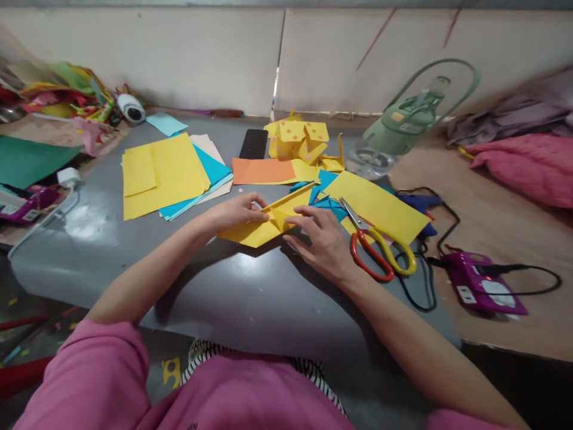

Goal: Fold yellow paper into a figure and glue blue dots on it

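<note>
Pinching the folded yellow paper (pixel 246 234) between thumb and fingers with the left hand (pixel 239 213), above the front middle of the grey tabletop (pixel 250 298). At the paper's right side, the right hand (pixel 323 240) — loosely curled, thumb and forefinger parted, too close to the fold to tell touching from hovering. Toward the body, a broad stretch of grey down to the near edge. Leftward, a narrower strip before the near corner of the stacked yellow sheets (pixel 179 173). Tighter on the right: scissors (pixel 363 225) just beside the right hand, blades lying across a yellow sheet (pixel 389 206), handles jutting past its near edge. Crowded beyond the paper — an orange strip (pixel 264 171), a black phone (pixel 253 144), a spotted yellow paper model (pixel 295 132). Farther right, near the wall, a green bottle (pixel 396 128).
</note>
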Motion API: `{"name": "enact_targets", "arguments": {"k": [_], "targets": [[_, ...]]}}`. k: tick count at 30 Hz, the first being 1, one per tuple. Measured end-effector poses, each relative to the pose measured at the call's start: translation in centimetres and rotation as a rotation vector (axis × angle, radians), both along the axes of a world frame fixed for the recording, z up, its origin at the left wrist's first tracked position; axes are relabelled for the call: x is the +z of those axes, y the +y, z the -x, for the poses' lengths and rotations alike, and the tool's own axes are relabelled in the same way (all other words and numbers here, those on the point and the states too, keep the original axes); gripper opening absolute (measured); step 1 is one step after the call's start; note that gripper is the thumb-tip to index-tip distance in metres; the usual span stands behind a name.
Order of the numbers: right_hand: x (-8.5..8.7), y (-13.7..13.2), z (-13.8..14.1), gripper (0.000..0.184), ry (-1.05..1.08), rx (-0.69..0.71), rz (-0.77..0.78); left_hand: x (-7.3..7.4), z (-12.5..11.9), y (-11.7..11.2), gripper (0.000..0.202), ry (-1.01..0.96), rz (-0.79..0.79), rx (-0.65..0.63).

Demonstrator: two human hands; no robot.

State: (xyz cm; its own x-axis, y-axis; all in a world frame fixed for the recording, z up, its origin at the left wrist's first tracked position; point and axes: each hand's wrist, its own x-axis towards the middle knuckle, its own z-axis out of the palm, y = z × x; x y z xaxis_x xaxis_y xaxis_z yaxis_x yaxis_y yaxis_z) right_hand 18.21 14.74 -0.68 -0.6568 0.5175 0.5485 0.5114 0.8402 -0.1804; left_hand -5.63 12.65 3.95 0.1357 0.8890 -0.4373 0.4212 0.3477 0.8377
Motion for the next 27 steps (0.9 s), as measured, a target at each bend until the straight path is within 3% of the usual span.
{"name": "enact_targets", "arguments": {"k": [7,11,15,22,25,27], "targets": [[-0.1,0.0,0.1,0.015,-0.115,-0.014,-0.169,-1.6,-1.4,-3.6,0.045,-0.389,0.059,0.312],[0.1,0.1,0.0,0.019,-0.123,0.058,-0.081,-1.4,-2.4,-5.2,0.048,-0.545,0.127,0.435],[0.0,-0.1,-0.1,0.024,-0.152,0.066,-0.133,-1.0,-3.1,-6.1,0.046,-0.699,0.228,0.544],[-0.1,-0.6,0.1,0.034,-0.087,0.139,-0.261,-1.9,-3.8,-8.6,0.067,-0.882,0.114,0.554],[0.3,-0.9,0.1,0.036,-0.048,0.166,-0.284,-2.6,-3.7,-9.5,0.072,-0.808,0.095,0.549],[0.3,-0.9,0.1,0.031,-0.041,0.167,-0.301,-2.7,-3.1,-9.9,0.069,-0.642,0.049,0.434]]}}
